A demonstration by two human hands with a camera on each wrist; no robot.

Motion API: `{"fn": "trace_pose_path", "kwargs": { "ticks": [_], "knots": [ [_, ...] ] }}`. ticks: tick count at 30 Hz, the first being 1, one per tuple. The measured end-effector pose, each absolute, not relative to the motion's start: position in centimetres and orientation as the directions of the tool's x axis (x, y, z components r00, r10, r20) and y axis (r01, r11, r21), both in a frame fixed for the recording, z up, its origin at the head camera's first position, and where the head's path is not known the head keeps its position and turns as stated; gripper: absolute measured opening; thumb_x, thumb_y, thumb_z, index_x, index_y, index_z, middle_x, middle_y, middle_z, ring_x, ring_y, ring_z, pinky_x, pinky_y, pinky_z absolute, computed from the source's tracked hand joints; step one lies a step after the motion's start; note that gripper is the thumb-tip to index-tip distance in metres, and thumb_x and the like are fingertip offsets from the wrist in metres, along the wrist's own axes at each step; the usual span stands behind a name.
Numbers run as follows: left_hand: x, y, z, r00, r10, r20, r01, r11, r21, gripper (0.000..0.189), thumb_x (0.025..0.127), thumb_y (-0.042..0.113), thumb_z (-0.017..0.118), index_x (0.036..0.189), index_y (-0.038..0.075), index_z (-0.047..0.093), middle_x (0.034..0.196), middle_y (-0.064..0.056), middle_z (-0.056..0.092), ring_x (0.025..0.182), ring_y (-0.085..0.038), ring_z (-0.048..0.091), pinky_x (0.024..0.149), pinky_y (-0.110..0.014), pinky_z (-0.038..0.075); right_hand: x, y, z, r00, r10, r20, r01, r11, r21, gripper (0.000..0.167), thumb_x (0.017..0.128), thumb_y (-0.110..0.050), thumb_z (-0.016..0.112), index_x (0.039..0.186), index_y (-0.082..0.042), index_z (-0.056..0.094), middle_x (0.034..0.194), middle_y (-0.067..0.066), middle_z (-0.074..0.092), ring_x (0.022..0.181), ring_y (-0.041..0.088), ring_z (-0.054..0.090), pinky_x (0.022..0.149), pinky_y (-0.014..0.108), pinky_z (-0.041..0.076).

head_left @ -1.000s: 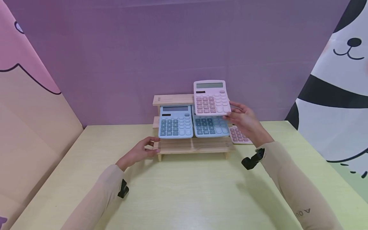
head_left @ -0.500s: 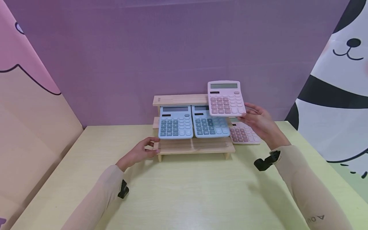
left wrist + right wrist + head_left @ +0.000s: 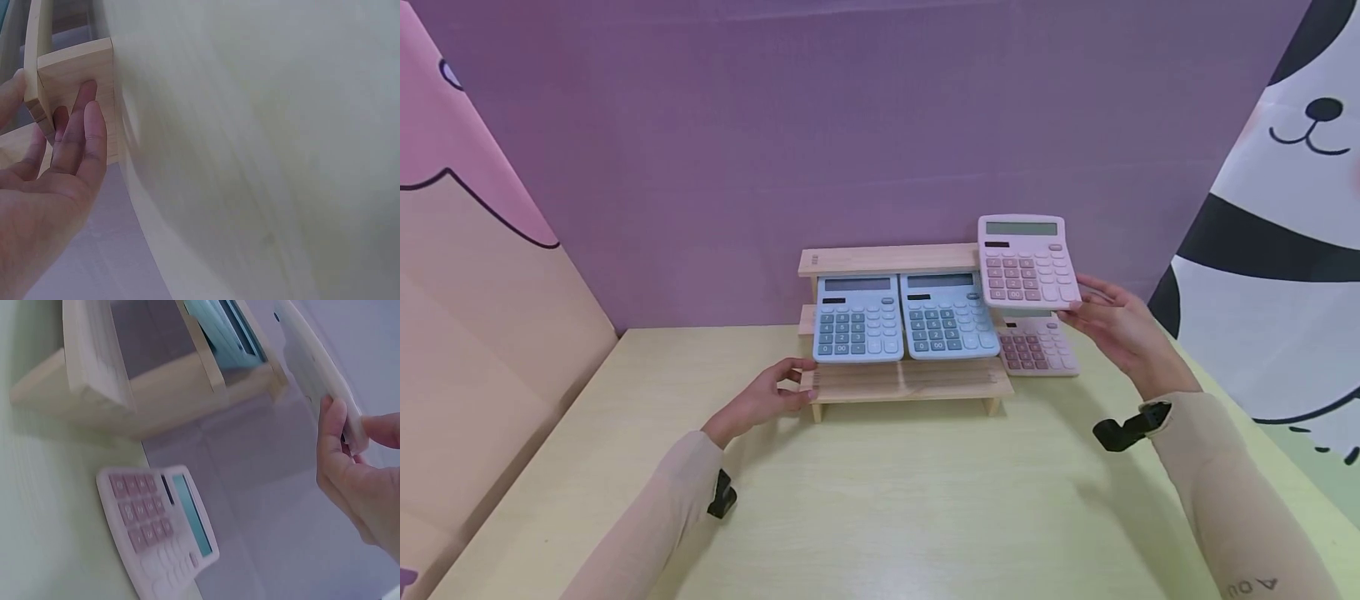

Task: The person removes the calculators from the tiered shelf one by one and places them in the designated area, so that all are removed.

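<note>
A pink calculator (image 3: pixel 1027 265) is held in the air by my right hand (image 3: pixel 1116 329), which pinches its lower right corner; in the right wrist view the thumb lies on one face and fingers on the other. My left hand (image 3: pixel 763 392) grips the left end of the lowest board of a wooden tiered rack (image 3: pixel 910 383), thumb and fingers on either side of the board in the left wrist view. Two light blue calculators, a left one (image 3: pixel 857 321) and a right one (image 3: pixel 950 321), lean side by side on the rack's middle tier.
A second pink calculator (image 3: pixel 1037 348) lies on the table (image 3: pixel 880 500) just right of the rack, partly behind the held one. A purple backdrop (image 3: pixel 850 125) rises behind the table's far edge.
My right hand has carried the pink calculator rightward, off the front of the right blue calculator, which now shows fully. My left hand has stayed on the rack.
</note>
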State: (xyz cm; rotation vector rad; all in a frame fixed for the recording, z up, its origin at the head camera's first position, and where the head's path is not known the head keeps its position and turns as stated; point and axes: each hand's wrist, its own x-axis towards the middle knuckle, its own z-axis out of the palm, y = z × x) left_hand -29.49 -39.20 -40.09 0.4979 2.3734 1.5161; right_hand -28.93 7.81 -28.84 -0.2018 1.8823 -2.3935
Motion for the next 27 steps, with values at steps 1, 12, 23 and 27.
{"fn": "trace_pose_path", "kwargs": {
  "ticks": [1,12,23,27],
  "knots": [
    [-29.5,-39.2,-40.1,-0.902,0.430,-0.049,0.137,0.391,0.910,0.056,0.086,0.022,0.063,0.133,0.006,0.038,0.122,-0.019,0.042,0.094,-0.025,0.052,0.081,-0.030,0.052,-28.8,8.1,-28.9,-0.987,-0.154,0.051,-0.007,-0.271,-0.963,0.066,0.090,0.002,0.051,0.144,-0.005,0.015,0.114,-0.003,0.054,0.097,0.012,0.060,0.083,0.021,0.051],
    [-29.4,-39.2,-39.9,-0.905,0.423,-0.048,0.137,0.396,0.908,0.055,0.087,0.021,0.063,0.133,0.006,0.038,0.120,-0.017,0.043,0.094,-0.025,0.053,0.082,-0.031,0.052,-28.5,11.3,-30.0,-0.980,-0.180,0.086,-0.003,-0.420,-0.908,0.043,0.091,0.010,0.041,0.130,-0.009,0.043,0.114,0.002,0.058,0.096,0.018,0.061,0.082,0.026,0.052],
    [-29.3,-39.2,-39.8,-0.906,0.419,-0.053,0.133,0.403,0.906,0.055,0.087,0.021,0.062,0.134,0.007,0.038,0.120,-0.017,0.043,0.090,-0.023,0.055,0.081,-0.031,0.052,-28.0,13.6,-31.7,-0.981,-0.190,0.049,0.038,-0.431,-0.902,0.042,0.092,0.009,0.040,0.129,-0.010,0.044,0.113,0.002,0.060,0.097,0.018,0.061,0.083,0.027,0.052],
    [-29.2,-39.1,-39.8,-0.909,0.414,-0.057,0.128,0.405,0.905,0.054,0.087,0.022,0.063,0.133,0.008,0.039,0.120,-0.017,0.043,0.091,-0.023,0.054,0.082,-0.031,0.053,-27.9,14.4,-32.5,-0.977,-0.205,0.052,0.046,-0.447,-0.894,0.040,0.092,0.011,0.037,0.126,-0.010,0.046,0.111,0.002,0.061,0.097,0.019,0.062,0.082,0.028,0.053]
  ]
}}
